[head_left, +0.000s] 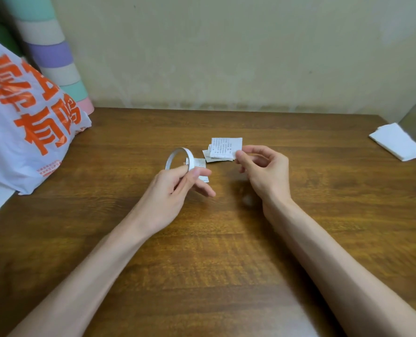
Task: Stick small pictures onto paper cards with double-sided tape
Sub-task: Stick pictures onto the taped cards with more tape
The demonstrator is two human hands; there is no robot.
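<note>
My left hand holds a thin white roll of double-sided tape upright between thumb and fingers, just above the wooden table. Behind that hand a small printed paper piece lies flat, partly hidden by the fingers. My right hand pinches the lower right corner of a white paper card with printed text, lifted and tilted. Under the card rests a small heap of other paper pieces.
A white plastic bag with orange lettering stands at the left edge, with a striped pastel roll behind it. A folded white tissue lies at the far right. A wall closes the table's far side.
</note>
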